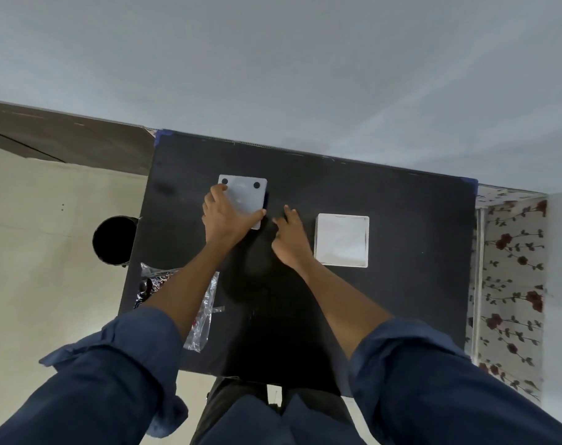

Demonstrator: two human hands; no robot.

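The slab (245, 195) is gripped by the left hand (223, 216); right hand (290, 239), loose and empty, just right of it

A single wide-angle camera sits on the person's head, looking forward and steeply down over the black tabletop (385, 220). It stands close above the near edge, the wall rising at the far side, floor showing at left.

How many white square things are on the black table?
2. The dotted plate is held by the left hand; the white box lies free, right of the right hand.
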